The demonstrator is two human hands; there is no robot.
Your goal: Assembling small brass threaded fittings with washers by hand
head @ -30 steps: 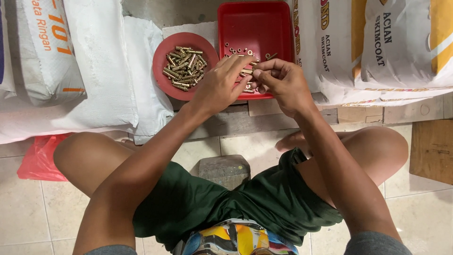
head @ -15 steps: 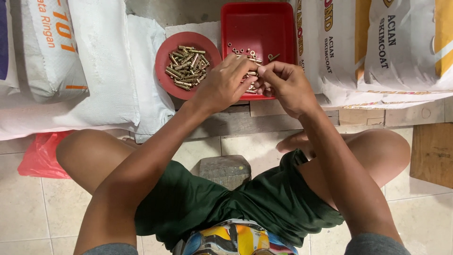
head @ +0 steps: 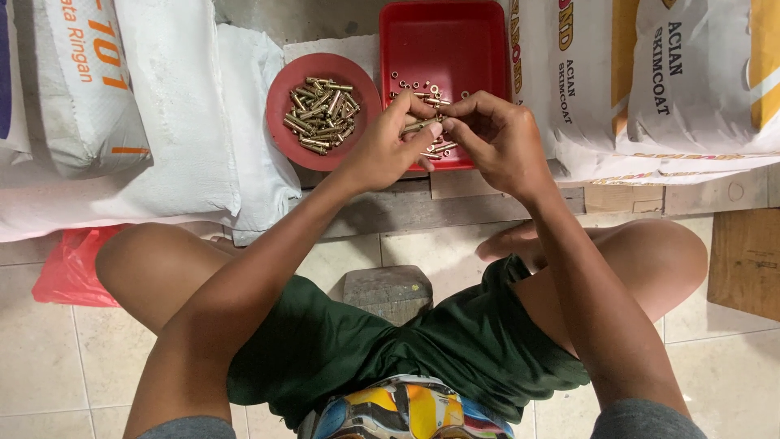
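The person is sitting low on a tiled floor [head: 49, 358], knees spread, looking down at both hands, which are meeting over the front edge of a red tray [head: 445, 49]. The left hand [head: 388, 146] is pinching a brass bolt [head: 418, 125] between thumb and fingertips, so its grip is clamped on the bolt. The right hand [head: 497, 138] is curling in from the other side, its fingertips [head: 452, 128] touching the same bolt at its end; this grip is closing on the bolt too, though whether it is holding a small part of its own is too fine to tell.

The bolt is lying roughly level between the two hands, just above the tray's near rim. Inside the tray, small brass nuts [head: 414, 84] and a few more bolts are lying scattered, mostly toward the near half, partly hidden under the fingers.

Just left of the tray, almost touching it, a round red dish [head: 280, 134] is holding a heap of brass bolts [head: 318, 114] piled across one another. Both containers are resting on white sacks [head: 179, 106], with more sacks [head: 666, 89] stacked to the right. A red plastic bag [head: 69, 268] is lying on the floor beside the left knee. A grey block [head: 388, 291] is sitting between the legs, partly covered by dark green shorts [head: 357, 341]. A wooden board [head: 743, 260] is lying at the right edge.
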